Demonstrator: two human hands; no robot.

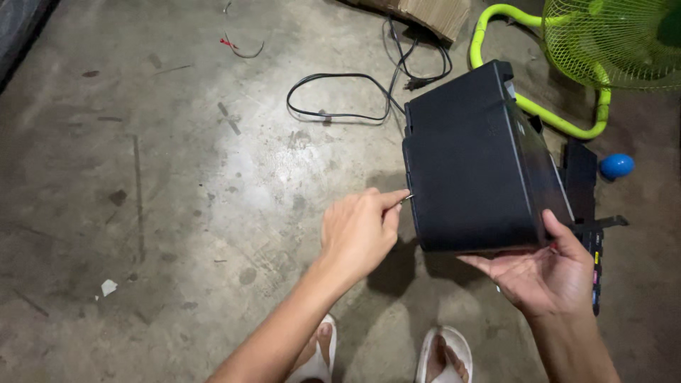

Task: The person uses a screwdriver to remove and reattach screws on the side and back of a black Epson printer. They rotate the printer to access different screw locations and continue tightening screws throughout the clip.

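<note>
While the open right hand [543, 276] cradles the bulky, rigid black printer [474, 159] from beneath, the left hand [358, 230] pinches a small screw [408, 198] at its side; likely heavy, smooth-cased.

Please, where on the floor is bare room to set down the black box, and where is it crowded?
Bare concrete floor lies left of the left hand, between the black cable and the paper scrap. Crowded: right of the black box, by the green fan and blue ball.
</note>
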